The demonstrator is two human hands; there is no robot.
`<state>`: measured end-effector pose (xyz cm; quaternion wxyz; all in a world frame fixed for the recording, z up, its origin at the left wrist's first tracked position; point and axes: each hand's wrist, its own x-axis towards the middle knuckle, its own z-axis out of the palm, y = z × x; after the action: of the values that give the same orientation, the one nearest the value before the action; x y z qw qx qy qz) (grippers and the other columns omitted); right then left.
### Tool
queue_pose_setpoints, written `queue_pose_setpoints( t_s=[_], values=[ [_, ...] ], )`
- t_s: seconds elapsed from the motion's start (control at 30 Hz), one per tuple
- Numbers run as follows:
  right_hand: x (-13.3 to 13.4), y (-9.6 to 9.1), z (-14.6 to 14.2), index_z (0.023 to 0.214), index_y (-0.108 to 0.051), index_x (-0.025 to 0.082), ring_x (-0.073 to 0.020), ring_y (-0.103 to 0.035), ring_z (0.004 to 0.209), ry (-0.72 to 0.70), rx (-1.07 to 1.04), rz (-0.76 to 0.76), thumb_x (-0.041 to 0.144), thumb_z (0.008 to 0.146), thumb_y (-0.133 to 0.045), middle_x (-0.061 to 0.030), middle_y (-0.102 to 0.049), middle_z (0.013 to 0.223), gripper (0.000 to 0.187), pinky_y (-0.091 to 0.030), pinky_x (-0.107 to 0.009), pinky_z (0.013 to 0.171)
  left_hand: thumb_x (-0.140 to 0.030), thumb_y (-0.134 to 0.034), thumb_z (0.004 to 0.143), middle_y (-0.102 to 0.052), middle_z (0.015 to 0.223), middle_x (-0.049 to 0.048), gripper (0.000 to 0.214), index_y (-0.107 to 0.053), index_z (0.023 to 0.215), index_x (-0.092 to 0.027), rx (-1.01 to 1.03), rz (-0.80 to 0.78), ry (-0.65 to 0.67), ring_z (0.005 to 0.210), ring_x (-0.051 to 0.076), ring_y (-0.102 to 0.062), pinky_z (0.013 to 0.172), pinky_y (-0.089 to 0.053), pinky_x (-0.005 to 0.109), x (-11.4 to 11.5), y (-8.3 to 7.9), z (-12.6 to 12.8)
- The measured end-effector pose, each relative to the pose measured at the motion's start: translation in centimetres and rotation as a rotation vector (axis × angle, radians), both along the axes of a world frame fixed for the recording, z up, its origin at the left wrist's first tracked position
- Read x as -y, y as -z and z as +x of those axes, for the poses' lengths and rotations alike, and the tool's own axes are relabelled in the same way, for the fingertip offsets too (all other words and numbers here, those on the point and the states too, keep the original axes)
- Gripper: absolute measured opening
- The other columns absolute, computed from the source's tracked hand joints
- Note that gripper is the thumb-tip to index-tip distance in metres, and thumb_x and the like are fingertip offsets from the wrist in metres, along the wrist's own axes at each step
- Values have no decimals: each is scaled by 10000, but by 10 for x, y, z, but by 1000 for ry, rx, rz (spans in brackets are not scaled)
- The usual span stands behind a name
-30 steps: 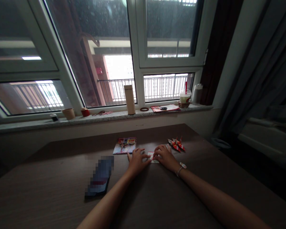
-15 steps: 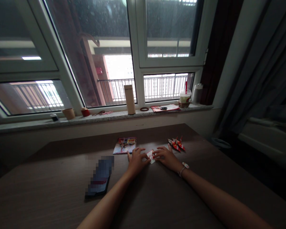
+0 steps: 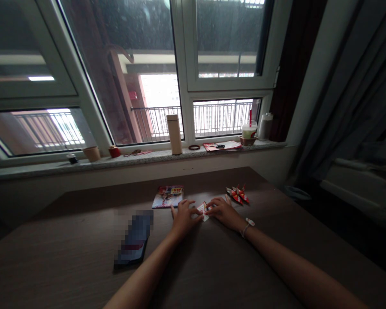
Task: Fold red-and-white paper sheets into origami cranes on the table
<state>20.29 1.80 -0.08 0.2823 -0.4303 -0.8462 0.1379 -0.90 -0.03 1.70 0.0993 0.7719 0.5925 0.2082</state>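
White, red-patterned folded paper (image 3: 201, 208) is held on the brown wood-grained counter (image 3: 199, 266), nearer and to the right of the glossy, multicoloured printed leaflet (image 3: 168, 197). The paper is grasped at its left by the fingertips of the left hand (image 3: 184, 217), at its right by those of the right hand (image 3: 224, 213). Red-and-white pointed folded figures (image 3: 242, 196) are set well right of the leaflet; a dark rectangular phone (image 3: 137, 238) is laid nearer and left.
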Motion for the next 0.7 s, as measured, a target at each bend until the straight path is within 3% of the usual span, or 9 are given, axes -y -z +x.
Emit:
queue_pose_setpoints(
  t_s=[0.4,0.7],
  values=[
    [-1,4,1,1008,-747,391,-257,-463,1259,-15,-8,-25,266,898,-636,-13,-656,1193,200,17,-643,1155,-416,-708,806,-562,1384,10,105,-777,860,-358,7,10,9,1371,355,-332,1092,-32,750,-2,3,-1],
    [-1,0,4,1041,-739,367,-266,-398,1327,-61,12,-69,183,896,-597,-24,-626,1231,274,-56,-626,1163,-401,-689,821,-562,1376,23,117,-775,866,-336,23,14,5,1360,339,-347,1093,-44,749,-1,4,1]
  ],
)
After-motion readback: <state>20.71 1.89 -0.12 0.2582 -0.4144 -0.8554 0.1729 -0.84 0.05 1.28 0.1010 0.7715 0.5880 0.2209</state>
